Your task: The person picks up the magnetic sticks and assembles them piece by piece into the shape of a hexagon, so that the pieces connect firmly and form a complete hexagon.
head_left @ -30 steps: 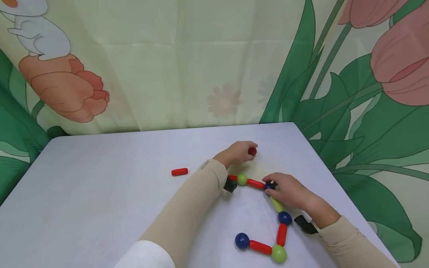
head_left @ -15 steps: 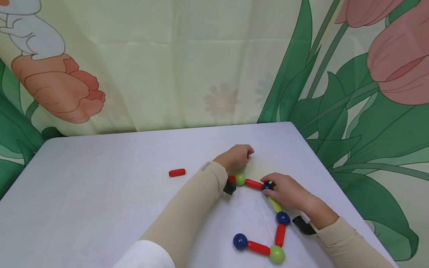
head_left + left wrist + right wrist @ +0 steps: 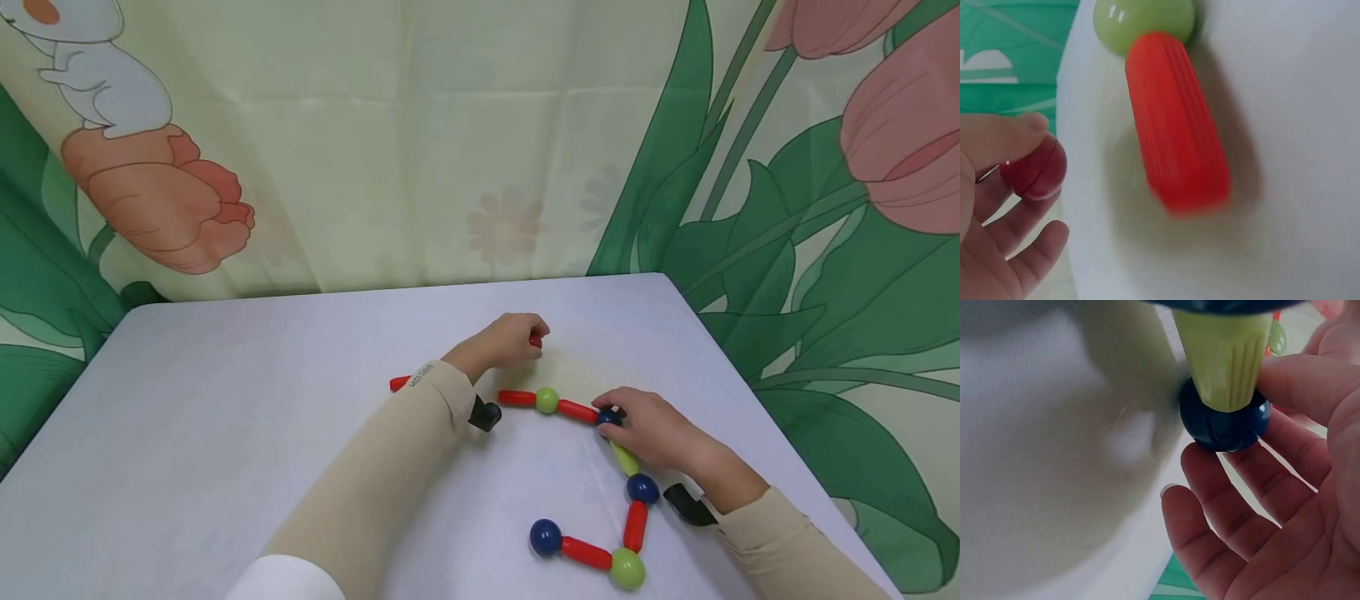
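Note:
My left hand (image 3: 507, 340) pinches a red ball (image 3: 1038, 169) between thumb and fingers, above the far part of the table. Below it, apart from the ball, lies the free end of a chain of rods and balls: a red rod (image 3: 517, 398), then a green ball (image 3: 547, 400) and another red rod (image 3: 577, 411). My right hand (image 3: 651, 429) holds the chain's dark blue ball (image 3: 1225, 428) with thumb and fingertips. From that ball a yellow-green rod (image 3: 624, 458) runs to a second blue ball (image 3: 642, 489).
Nearer the front, the chain continues through a red rod (image 3: 635, 527), a green ball (image 3: 627, 569) and another red rod (image 3: 587, 553) to an end blue ball (image 3: 546, 537). A loose red rod (image 3: 399, 383) is partly covered by my left sleeve. A printed curtain (image 3: 360, 167) hangs behind the white table (image 3: 225, 433).
My left hand has drawn back leftward with the red ball, uncovering the chain's end rod. Its sleeve now partly covers the loose rod. My right hand keeps its hold on the blue ball.

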Tool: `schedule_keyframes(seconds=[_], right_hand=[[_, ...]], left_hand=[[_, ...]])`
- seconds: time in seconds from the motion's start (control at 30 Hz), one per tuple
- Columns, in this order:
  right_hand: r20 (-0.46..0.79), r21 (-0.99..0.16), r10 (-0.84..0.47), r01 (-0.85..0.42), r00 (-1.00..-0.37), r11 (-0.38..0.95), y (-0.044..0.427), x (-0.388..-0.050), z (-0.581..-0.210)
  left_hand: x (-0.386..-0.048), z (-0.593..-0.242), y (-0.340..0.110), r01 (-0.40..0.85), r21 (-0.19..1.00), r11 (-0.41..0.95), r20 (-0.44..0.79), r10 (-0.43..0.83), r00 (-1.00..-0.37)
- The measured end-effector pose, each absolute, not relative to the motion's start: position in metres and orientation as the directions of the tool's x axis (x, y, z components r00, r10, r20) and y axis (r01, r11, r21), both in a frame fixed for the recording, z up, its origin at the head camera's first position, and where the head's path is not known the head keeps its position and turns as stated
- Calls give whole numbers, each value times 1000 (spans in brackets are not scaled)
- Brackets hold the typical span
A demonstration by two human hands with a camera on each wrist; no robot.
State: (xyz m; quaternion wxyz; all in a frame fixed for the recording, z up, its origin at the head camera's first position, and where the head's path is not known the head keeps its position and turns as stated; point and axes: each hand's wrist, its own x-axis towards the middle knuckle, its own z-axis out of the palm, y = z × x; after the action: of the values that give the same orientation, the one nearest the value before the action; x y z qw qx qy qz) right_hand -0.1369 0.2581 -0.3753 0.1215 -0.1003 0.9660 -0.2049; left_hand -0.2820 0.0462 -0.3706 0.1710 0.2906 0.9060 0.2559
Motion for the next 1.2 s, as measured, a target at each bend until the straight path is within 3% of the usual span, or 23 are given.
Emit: schedule_keyframes(seconds=[0.7, 1.2], right_hand=[[-179, -425, -266, -170, -947, 889, 260, -134, -376], [-171, -411, -275, -185, -946, 893, 255, -142, -376]], left_hand=[[-235, -374, -30, 330, 665, 670, -159, 559, -814], [-205, -396, -42, 271, 689, 672, -171, 514, -840]])
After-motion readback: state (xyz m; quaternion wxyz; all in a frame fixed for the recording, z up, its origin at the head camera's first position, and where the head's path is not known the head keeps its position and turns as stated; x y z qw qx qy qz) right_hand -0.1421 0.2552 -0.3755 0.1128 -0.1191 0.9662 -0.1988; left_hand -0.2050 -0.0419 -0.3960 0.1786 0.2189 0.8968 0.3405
